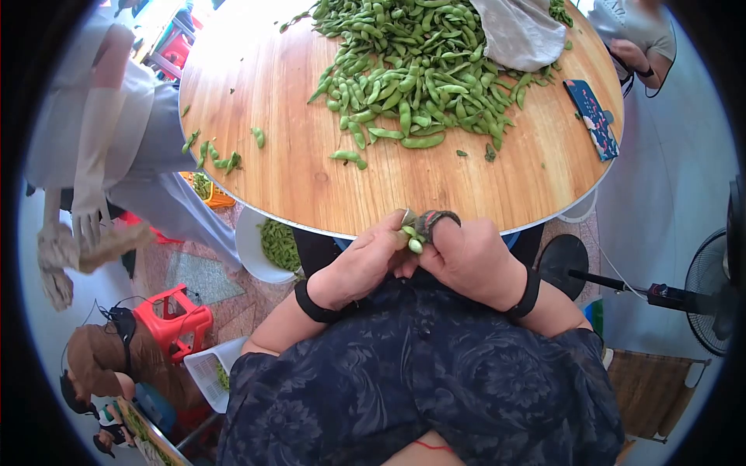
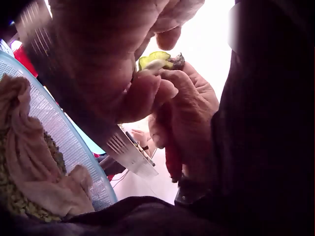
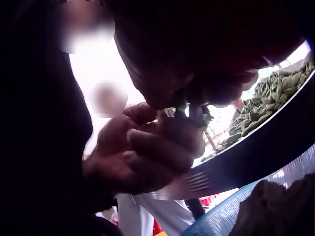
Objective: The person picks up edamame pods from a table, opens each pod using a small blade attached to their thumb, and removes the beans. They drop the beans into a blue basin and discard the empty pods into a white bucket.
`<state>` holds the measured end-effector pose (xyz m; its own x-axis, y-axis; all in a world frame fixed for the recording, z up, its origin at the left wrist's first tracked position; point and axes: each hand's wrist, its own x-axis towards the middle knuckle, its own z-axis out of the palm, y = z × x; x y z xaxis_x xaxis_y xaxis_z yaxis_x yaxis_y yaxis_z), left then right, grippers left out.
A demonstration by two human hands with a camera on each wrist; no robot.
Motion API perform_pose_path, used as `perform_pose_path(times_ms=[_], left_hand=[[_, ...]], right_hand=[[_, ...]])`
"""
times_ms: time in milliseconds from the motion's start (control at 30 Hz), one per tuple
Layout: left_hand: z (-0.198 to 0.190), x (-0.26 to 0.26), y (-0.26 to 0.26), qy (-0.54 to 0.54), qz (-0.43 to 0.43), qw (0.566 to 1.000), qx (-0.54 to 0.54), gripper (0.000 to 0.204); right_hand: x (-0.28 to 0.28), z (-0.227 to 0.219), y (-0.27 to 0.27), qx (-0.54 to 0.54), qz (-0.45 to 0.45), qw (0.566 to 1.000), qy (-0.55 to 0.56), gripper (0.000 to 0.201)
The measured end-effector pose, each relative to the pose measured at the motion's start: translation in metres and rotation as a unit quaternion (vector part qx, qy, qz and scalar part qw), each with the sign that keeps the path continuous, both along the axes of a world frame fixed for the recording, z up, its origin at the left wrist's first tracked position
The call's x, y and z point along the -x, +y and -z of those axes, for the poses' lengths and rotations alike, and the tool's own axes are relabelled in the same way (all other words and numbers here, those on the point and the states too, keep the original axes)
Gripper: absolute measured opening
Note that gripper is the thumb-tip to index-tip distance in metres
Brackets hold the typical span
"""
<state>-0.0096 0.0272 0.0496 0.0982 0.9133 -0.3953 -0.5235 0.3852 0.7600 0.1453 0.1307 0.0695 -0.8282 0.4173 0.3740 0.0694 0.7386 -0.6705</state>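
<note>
A green bean pod (image 1: 416,242) is pinched between the two hands at the table's near edge. The left hand (image 1: 370,260) holds it from the left with thumb and fingers. The right hand (image 1: 475,260) grips it from the other side, a dark band with a red stripe (image 1: 437,219) round one finger. In the left wrist view the pod (image 2: 156,61) shows yellow-green between the fingertips of the left hand (image 2: 108,64) and the right hand (image 2: 189,105). The right wrist view is dark; the left hand (image 3: 142,152) has curled fingers there, the pod mostly hidden.
On the round wooden table (image 1: 280,179) lie a large heap of pods (image 1: 420,70), a pale cloth (image 1: 524,35) and a patterned phone case (image 1: 592,120). A white bucket of pods (image 1: 247,247) stands below left, a fan (image 1: 709,287) at right. Other people are near the table.
</note>
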Motion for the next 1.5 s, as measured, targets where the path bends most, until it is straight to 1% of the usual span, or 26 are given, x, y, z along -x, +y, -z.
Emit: perform_pose_path(times_ms=[33, 167, 233, 267, 333, 367, 433, 467, 533, 567, 633, 667, 733, 800, 867, 900, 1000, 1067, 1167, 1200, 1267, 1300, 1333, 1400, 1433, 1500], left_hand=[[-0.002, -0.001, 0.001, -0.042, 0.0, 0.999, 0.011, 0.018], [-0.001, -0.005, -0.002, -0.029, 0.005, 1.0, -0.007, 0.02], [0.004, -0.003, -0.003, 0.062, 0.053, 0.992, -0.098, 0.024], [0.005, -0.003, -0.002, 0.062, 0.053, 0.992, -0.099, 0.024], [0.005, -0.004, -0.001, 0.063, 0.052, 0.989, -0.127, 0.026], [0.003, -0.005, 0.0, 0.062, 0.053, 0.988, -0.127, 0.026], [-0.001, -0.005, 0.001, 0.041, 0.05, 0.99, -0.126, 0.015], [0.002, -0.006, 0.001, 0.041, 0.05, 0.99, -0.126, 0.015], [0.011, -0.009, 0.0, 0.042, 0.026, 0.989, -0.139, 0.01], [0.012, -0.01, -0.001, 0.042, 0.026, 0.989, -0.139, 0.01], [0.009, -0.011, -0.001, 0.076, 0.035, 0.989, -0.119, 0.018], [0.009, -0.013, 0.0, 0.077, 0.036, 0.989, -0.121, 0.018], [0.007, -0.016, 0.001, 0.205, 0.033, 0.956, -0.207, 0.029], [0.003, -0.014, 0.001, 0.24, 0.083, 0.949, -0.187, 0.044], [0.015, -0.01, -0.001, 0.276, 0.14, 0.923, -0.228, 0.044], [0.011, -0.01, -0.001, 0.28, 0.135, 0.922, -0.23, 0.044], [0.002, -0.012, -0.005, 0.275, 0.065, 0.908, -0.311, 0.044], [0.003, -0.009, -0.009, 0.183, 0.057, 0.95, -0.248, 0.046], [0.016, -0.009, -0.012, 0.167, -0.008, 0.946, -0.278, 0.041], [0.015, -0.003, -0.016, 0.169, -0.013, 0.944, -0.283, 0.041], [0.011, 0.015, -0.028, 0.164, -0.026, 0.969, -0.184, 0.03], [0.005, 0.018, -0.033, 0.206, -0.085, 0.955, -0.197, 0.022], [0.002, 0.023, -0.042, 0.212, -0.091, 0.952, -0.203, 0.022], [-0.002, 0.042, -0.068, 0.256, -0.175, 0.938, -0.155, 0.02], [0.004, 0.051, -0.082, 0.312, -0.22, 0.914, -0.14, 0.021], [0.013, 0.072, -0.109, 0.454, -0.292, 0.837, -0.087, 0.03]], right_hand=[[0.0, -0.008, -0.002, -0.025, -0.009, 1.0, -0.005, 0.014], [-0.004, -0.008, -0.004, -0.073, 0.019, 0.995, -0.062, 0.016], [-0.004, -0.001, -0.003, -0.033, 0.03, 0.999, -0.024, 0.017], [-0.005, -0.002, -0.002, -0.034, 0.03, 0.999, -0.024, 0.017], [-0.006, -0.004, 0.001, 0.164, 0.019, 0.986, 0.002, 0.014], [-0.008, -0.006, 0.003, 0.164, 0.02, 0.986, 0.001, 0.014], [-0.01, -0.013, 0.006, 0.351, 0.001, 0.936, -0.037, 0.014], [-0.01, -0.009, 0.006, 0.35, 0.001, 0.936, -0.037, 0.014], [-0.011, -0.001, 0.0, 0.097, 0.013, 0.995, -0.005, 0.016], [-0.014, -0.001, -0.002, 0.097, 0.013, 0.995, -0.005, 0.016], [-0.016, -0.009, -0.006, -0.003, -0.026, 1.0, 0.0, 0.016], [-0.018, -0.009, -0.005, -0.005, -0.026, 1.0, 0.001, 0.016], [-0.024, -0.006, 0.004, 0.045, 0.039, 0.998, -0.015, 0.016], [-0.03, -0.025, 0.013, 0.132, 0.076, 0.988, 0.013, 0.013], [-0.039, -0.026, 0.02, 0.244, 0.095, 0.965, 0.012, 0.012], [-0.04, -0.028, 0.023, 0.242, 0.086, 0.966, -0.006, 0.012], [-0.033, -0.036, 0.029, 0.184, 0.018, 0.982, -0.04, 0.012], [-0.022, -0.043, 0.026, 0.142, 0.017, 0.988, -0.054, 0.01], [0.0, -0.049, 0.022, 0.046, -0.081, 0.984, -0.152, 0.018], [0.008, -0.05, 0.025, 0.04, -0.085, 0.984, -0.152, 0.018], [0.03, -0.048, 0.036, 0.083, -0.148, 0.973, -0.157, 0.011], [0.045, -0.041, 0.044, 0.022, -0.119, 0.987, -0.104, 0.012], [0.06, -0.042, 0.048, -0.034, -0.062, 0.988, -0.137, 0.011], [0.097, -0.033, 0.046, -0.113, -0.049, 0.983, -0.137, 0.011], [0.112, -0.023, 0.042, -0.203, -0.058, 0.971, -0.11, 0.009], [0.134, -0.01, 0.035, -0.266, -0.08, 0.947, -0.161, 0.008]])
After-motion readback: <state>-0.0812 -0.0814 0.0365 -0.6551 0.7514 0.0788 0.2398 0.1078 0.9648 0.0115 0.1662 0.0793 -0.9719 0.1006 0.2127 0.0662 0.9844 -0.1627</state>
